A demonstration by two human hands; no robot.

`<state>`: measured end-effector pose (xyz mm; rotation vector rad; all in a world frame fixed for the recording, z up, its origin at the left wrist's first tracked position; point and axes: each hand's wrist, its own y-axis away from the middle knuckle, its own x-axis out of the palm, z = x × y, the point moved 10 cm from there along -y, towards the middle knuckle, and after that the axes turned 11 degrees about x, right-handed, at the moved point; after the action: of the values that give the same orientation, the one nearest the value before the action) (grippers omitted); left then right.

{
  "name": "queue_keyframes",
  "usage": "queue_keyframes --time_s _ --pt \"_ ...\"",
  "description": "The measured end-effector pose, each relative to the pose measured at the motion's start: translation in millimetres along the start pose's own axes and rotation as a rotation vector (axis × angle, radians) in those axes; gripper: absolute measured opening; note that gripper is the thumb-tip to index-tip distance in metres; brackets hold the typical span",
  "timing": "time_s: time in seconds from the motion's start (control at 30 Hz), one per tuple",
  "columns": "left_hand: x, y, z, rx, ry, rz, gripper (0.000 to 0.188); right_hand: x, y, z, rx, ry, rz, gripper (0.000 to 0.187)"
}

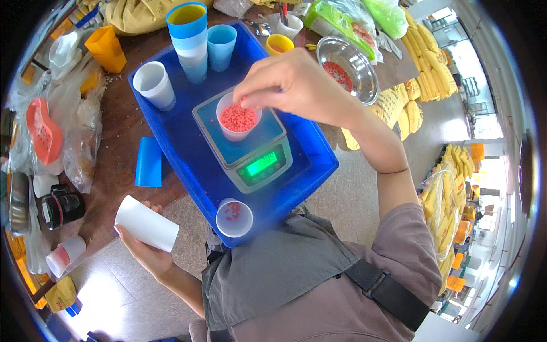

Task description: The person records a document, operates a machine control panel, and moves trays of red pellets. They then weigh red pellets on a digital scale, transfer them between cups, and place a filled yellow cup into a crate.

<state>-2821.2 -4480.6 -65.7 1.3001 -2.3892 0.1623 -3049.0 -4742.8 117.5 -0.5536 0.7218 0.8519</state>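
A digital scale (250, 149) with a lit green display sits in a blue tray (310, 165). On its plate stands a translucent white cup filled with red pellets (238, 118). Over that cup's rim is my right hand (293, 85), its thumb and fingers pinched together at the pellets; a few pellets seem to be between the fingertips. My left hand (149, 251) is wrapped round a white plastic cup (149, 223), tilted on its side beside the tray. Another translucent cup (234, 218) with a few red pellets stands in the tray's near corner.
Stacked blue and white cups (188, 43), a light blue cup (221, 45) and a white cup (154, 85) occupy the tray's far end. A blue cup (149, 162) lies left of it. At the right stands a steel bowl (364, 71) with red pellets; plastic bags (82, 134) lie left.
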Motion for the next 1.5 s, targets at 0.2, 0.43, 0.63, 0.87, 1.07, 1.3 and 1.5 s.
queue_keyframes --time_s 0.2,0.43,0.63,0.87,1.07,1.3,1.5 --pt "5 0 -5 0.018 -0.051 -0.009 0.062 -69 44 -84 0.372 0.003 -0.159 0.018" --pt "-5 -1 4 -0.029 -0.002 -0.042 0.062 -123 98 -198 0.732 0.548 -0.294 0.023" --pt "-1 -3 4 -0.035 0.031 -0.008 0.061 -77 54 -103 0.319 0.532 -0.250 0.020" --pt "1 -1 3 -0.038 0.038 -0.007 0.061 67 -4 3 -0.068 0.550 0.260 0.006" --pt "-19 4 2 -0.013 -0.029 -0.110 0.060 76 -15 3 -0.107 0.564 0.249 0.006" --pt "-11 2 2 -0.014 0.053 -0.050 0.061 -2 1 8 -0.146 0.127 -0.001 0.012" --pt "-7 -5 1 -0.013 -0.004 -0.070 0.062 -111 58 -108 0.377 0.272 -0.282 0.014"
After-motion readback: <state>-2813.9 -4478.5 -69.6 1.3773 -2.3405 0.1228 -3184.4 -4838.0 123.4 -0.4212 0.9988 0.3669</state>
